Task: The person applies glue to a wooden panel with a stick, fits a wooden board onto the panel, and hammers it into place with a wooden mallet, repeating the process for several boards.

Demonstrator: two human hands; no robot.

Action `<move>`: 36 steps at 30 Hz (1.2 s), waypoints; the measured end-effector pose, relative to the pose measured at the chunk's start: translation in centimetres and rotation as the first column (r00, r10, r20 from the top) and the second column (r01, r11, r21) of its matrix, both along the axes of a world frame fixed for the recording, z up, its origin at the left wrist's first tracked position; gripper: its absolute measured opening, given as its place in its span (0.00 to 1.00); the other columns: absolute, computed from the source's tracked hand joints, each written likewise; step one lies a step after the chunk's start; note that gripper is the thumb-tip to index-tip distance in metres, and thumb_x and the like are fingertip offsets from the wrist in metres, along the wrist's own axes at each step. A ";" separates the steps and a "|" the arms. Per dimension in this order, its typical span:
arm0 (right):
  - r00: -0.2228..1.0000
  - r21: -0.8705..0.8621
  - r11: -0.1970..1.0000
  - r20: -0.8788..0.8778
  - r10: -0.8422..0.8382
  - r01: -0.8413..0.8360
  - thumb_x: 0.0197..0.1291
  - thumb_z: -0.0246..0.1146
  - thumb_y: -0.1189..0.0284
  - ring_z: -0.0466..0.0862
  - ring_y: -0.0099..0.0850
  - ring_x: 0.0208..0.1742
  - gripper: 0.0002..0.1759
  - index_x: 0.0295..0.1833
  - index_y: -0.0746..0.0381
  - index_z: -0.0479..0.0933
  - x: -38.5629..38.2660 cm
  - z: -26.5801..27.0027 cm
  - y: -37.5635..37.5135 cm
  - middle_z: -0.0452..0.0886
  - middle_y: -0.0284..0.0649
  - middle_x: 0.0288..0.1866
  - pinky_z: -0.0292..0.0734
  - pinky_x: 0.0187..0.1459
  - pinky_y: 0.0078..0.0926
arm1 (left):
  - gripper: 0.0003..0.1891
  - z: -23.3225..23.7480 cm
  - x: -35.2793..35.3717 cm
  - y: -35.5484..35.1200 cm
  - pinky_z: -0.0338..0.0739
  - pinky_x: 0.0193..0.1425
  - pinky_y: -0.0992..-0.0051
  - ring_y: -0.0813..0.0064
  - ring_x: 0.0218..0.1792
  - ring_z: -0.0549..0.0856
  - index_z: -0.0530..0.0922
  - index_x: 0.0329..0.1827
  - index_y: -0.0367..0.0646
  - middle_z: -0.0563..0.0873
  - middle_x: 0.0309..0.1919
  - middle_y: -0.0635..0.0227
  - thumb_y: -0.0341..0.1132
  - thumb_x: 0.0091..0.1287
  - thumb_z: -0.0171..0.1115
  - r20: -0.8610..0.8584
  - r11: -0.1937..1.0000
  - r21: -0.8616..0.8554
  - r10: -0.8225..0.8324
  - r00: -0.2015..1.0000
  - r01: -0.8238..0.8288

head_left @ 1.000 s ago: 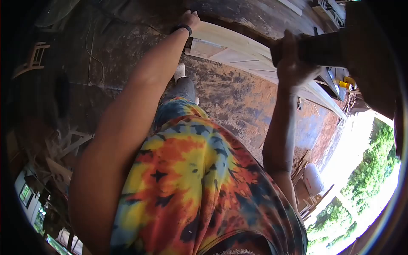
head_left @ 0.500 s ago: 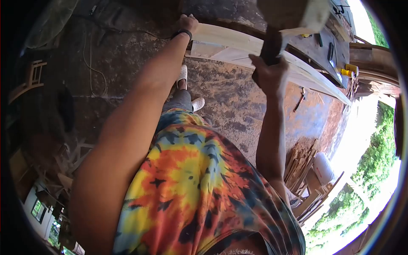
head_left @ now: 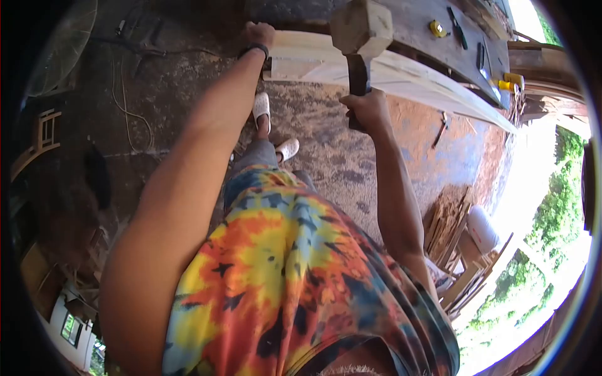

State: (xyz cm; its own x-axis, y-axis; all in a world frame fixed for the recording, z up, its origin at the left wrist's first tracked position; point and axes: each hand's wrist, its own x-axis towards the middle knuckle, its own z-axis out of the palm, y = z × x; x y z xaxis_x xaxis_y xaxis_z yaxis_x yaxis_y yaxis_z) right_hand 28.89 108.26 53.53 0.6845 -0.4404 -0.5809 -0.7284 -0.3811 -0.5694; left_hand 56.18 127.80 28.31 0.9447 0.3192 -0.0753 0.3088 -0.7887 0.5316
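Note:
My right hand (head_left: 371, 113) is wrapped round the dark handle of a mallet (head_left: 362, 28), whose pale, blocky head is raised over a long wooden frame. The frame (head_left: 298, 47) is made of light boards and runs from upper left to the right beside the bench. At its left end my left hand (head_left: 260, 35) is closed over the wood, with a dark band at the wrist. Its fingertips are partly hidden.
A workbench (head_left: 433, 53) at upper right carries a yellow tape measure (head_left: 438, 28) and several tools. A hammer-like tool (head_left: 441, 130) lies on the dusty floor. Scrap wood (head_left: 448, 219) is piled at right, by a white sack (head_left: 482, 229). A cord (head_left: 128, 113) trails at left.
The mallet in my right hand has moved left and away from the camera, its head now showing whole. My left hand has stayed at the frame's end while the view shifted slightly.

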 end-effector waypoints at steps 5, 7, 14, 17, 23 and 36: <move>0.571 -0.166 0.985 0.814 0.107 0.051 0.53 0.79 0.67 0.85 0.28 0.22 0.13 0.30 0.64 0.83 4.8 9.1 0.4 0.85 0.38 0.21 0.79 0.28 0.29 | 0.19 2.8 1.9 0.1 0.79 0.63 0.55 0.46 0.57 0.86 0.85 0.52 0.39 0.87 0.55 0.45 0.43 0.69 0.55 -0.097 0.992 -0.114 -0.064 0.993 0.053; 0.595 -0.285 0.951 0.788 0.160 0.122 0.53 0.80 0.68 0.86 0.28 0.23 0.13 0.31 0.62 0.83 5.4 12.6 1.2 0.86 0.38 0.24 0.80 0.29 0.29 | 0.17 4.8 1.5 -0.6 0.80 0.59 0.59 0.51 0.55 0.88 0.88 0.50 0.44 0.89 0.53 0.54 0.42 0.70 0.55 -0.114 0.996 -0.089 -0.027 0.993 0.017; 0.998 -0.137 0.989 -0.013 0.063 -0.064 0.50 0.75 0.59 0.90 0.51 0.37 0.25 0.39 0.75 0.84 0.9 -9.6 -0.1 0.87 0.59 0.31 0.84 0.42 0.43 | 0.14 5.4 -1.4 0.9 0.80 0.53 0.61 0.53 0.50 0.90 0.91 0.42 0.49 0.92 0.45 0.63 0.40 0.69 0.57 -0.197 0.788 0.387 -0.436 0.878 0.478; 0.998 -0.008 1.000 0.061 -0.004 0.004 0.49 0.76 0.59 0.90 0.46 0.33 0.25 0.33 0.75 0.84 1.7 -5.5 -0.7 0.86 0.55 0.27 0.84 0.39 0.40 | 0.13 3.1 1.3 0.1 0.80 0.49 0.65 0.50 0.45 0.91 0.91 0.34 0.50 0.94 0.38 0.67 0.41 0.67 0.58 -0.284 0.464 0.630 -0.608 0.741 0.622; 0.805 -0.097 0.984 0.590 -0.063 0.148 0.53 0.79 0.66 0.83 0.25 0.22 0.16 0.31 0.66 0.83 3.5 9.4 0.8 0.87 0.40 0.25 0.78 0.27 0.28 | 0.22 7.4 -0.3 0.0 0.78 0.67 0.54 0.43 0.59 0.85 0.84 0.53 0.34 0.82 0.63 0.41 0.42 0.72 0.50 -0.190 0.974 -0.224 -0.024 0.981 -0.019; 0.992 -0.227 0.969 0.058 0.111 -0.095 0.47 0.75 0.61 0.91 0.50 0.40 0.25 0.40 0.74 0.83 1.8 -5.4 0.8 0.87 0.61 0.33 0.85 0.43 0.44 | 0.25 8.6 1.4 0.1 0.75 0.71 0.53 0.42 0.65 0.81 0.83 0.56 0.36 0.84 0.60 0.41 0.48 0.72 0.49 -0.152 0.971 -0.209 -0.150 0.977 0.117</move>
State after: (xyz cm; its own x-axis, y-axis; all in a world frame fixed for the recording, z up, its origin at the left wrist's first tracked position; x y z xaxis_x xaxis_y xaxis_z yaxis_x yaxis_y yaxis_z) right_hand 30.71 109.05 48.15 0.7687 -0.4783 -0.4247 -0.6396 -0.5756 -0.5094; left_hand 57.58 127.94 36.92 0.9467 0.1539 -0.2829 0.3046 -0.7134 0.6312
